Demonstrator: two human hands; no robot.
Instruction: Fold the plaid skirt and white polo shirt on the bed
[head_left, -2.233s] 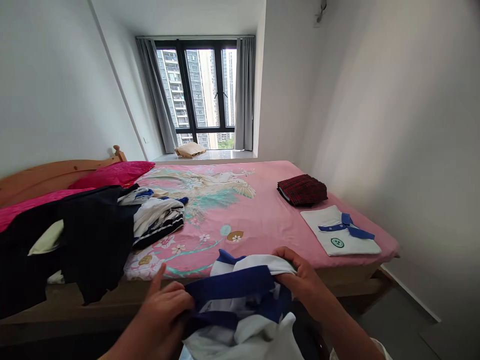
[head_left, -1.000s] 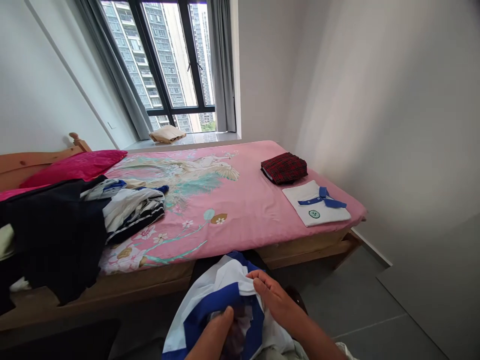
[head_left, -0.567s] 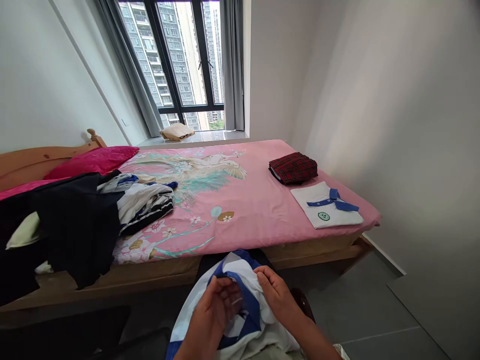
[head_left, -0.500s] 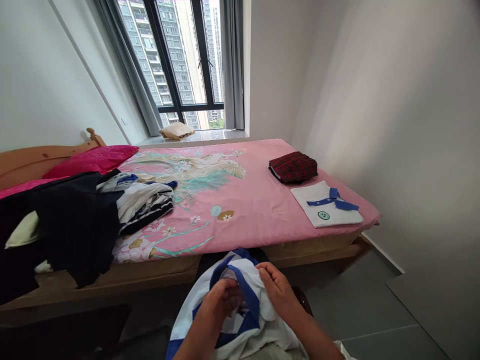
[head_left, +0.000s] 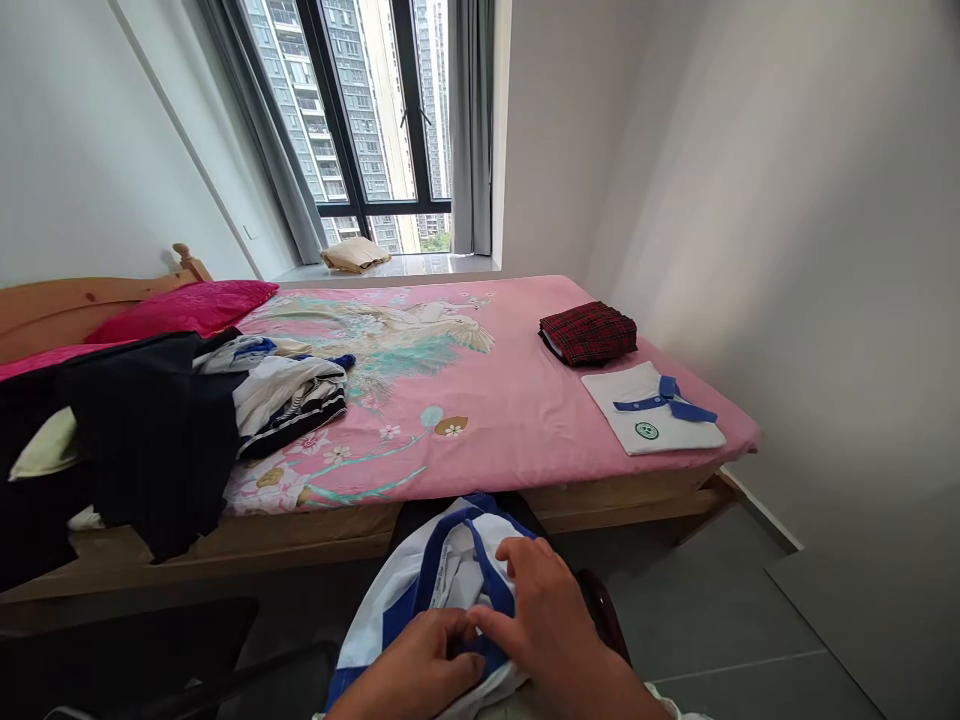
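Observation:
A white polo shirt with blue trim (head_left: 411,578) lies bunched on my lap, its blue-edged neck opening facing up. My left hand (head_left: 433,655) is closed on the lower edge of that opening, thumb and fingers pinching the cloth. On the right side of the collar, my right hand (head_left: 547,610) is curled over the shirt, with its thumb reaching toward the left fingertips. Both hands hide the lower placket, so any button there cannot be made out.
On the pink bed (head_left: 517,420), a folded white polo shirt (head_left: 634,405) lies near a folded red plaid garment (head_left: 589,333). Dark trousers (head_left: 150,430) and a heap of clothes (head_left: 289,395) are on the left. A beige folded cloth (head_left: 355,254) rests on the windowsill.
My left hand has come out of the neck opening to its lower edge. The right hand has moved from the shirt's right side in over the collar, closer to the left.

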